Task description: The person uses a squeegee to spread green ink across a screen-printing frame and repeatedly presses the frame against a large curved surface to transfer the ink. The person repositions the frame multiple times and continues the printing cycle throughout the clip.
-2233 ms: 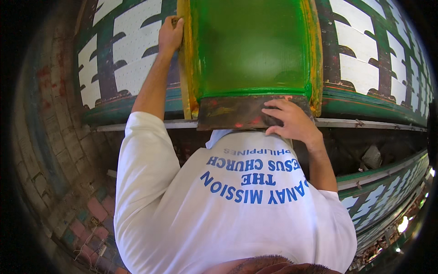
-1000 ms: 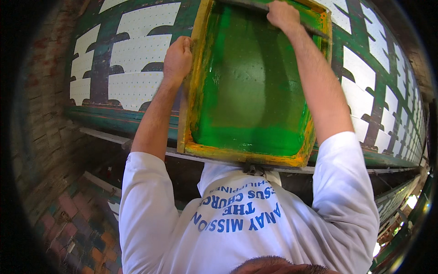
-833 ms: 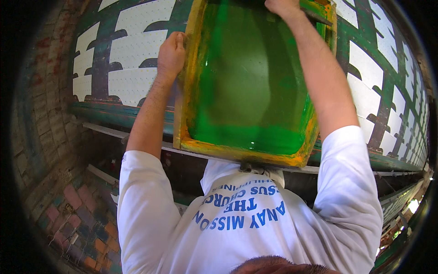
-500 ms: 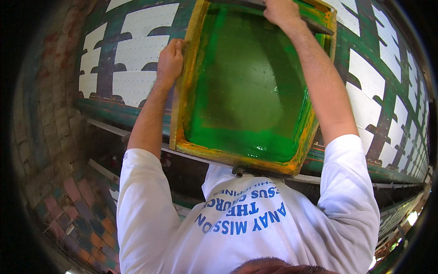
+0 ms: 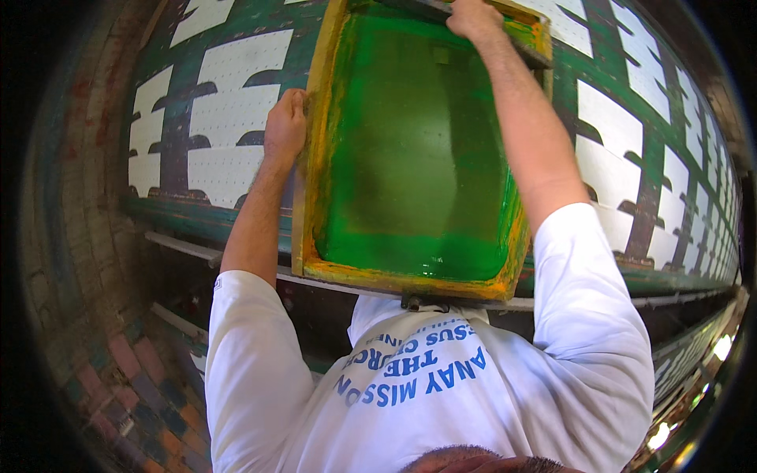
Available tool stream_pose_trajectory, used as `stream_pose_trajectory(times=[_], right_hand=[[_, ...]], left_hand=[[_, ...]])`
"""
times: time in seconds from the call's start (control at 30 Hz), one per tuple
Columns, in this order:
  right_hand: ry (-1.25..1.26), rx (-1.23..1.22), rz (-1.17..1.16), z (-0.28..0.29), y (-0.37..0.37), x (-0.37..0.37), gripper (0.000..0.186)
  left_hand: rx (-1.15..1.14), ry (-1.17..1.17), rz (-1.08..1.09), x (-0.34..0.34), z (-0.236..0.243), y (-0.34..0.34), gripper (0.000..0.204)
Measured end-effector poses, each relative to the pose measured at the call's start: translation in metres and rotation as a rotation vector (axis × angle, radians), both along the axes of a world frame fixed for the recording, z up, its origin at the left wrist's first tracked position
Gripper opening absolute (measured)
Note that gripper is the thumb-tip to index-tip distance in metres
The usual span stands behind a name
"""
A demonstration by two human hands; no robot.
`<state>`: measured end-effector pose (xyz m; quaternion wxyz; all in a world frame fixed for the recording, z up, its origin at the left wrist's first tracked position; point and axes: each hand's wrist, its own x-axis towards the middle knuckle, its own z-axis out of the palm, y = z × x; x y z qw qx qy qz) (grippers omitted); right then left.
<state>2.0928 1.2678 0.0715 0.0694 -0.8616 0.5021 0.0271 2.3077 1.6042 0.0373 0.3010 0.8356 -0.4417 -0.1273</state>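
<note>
A wooden screen printing frame (image 5: pixel 410 285), smeared orange and green, lies before me over the long printing table. Its mesh (image 5: pixel 402 158) is green with a darker middle. My left hand (image 5: pixel 286 122) is closed at the frame's left side rail, though its fingertips are partly hidden. At the far end of the frame, my right hand (image 5: pixel 475 17) grips a dark, long-bladed squeegee (image 5: pixel 530 52) that lies slantwise across the mesh. The upper edge of the picture cuts off part of the squeegee and frame.
White perforated sheets (image 5: pixel 229 106) with dark curved notches lie in rows on the green table (image 5: pixel 181 217), left and right of the frame. A small metal fitting (image 5: pixel 414 302) sits at the frame's near edge. A brick wall (image 5: pixel 87 181) rises on the left, above coloured paving (image 5: pixel 142 394).
My right hand and the squeegee appear slightly further left, still at the far end. The frame looks a little straighter in view. My left hand stays at the side rail.
</note>
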Motion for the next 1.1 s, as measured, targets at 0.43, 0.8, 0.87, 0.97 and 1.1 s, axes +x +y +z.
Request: stream_pose_trajectory(times=[0.43,0.8,0.87,0.97,1.1], right_hand=[[-0.021,0.193,-0.139,0.024,0.237,-0.101,0.024],[-0.079,0.198,0.109,0.023,0.444,-0.155,0.046],[-0.142,0.158,0.128,0.021,0.456,-0.159,0.047],[-0.138,0.155,0.153,0.024,0.456,-0.161,0.047],[-0.050,0.267,0.162,0.038,0.441,-0.161,0.044]], left_hand=[[-0.011,-0.108,-0.071,0.011,-0.011,-0.004,0.039],[0.071,-0.099,-0.074,0.010,-0.013,-0.001,0.054],[0.122,-0.118,-0.082,0.008,-0.011,0.000,0.056],[0.181,-0.155,-0.049,0.003,-0.007,-0.002,0.056],[0.265,-0.128,0.012,-0.004,-0.003,-0.008,0.055]])
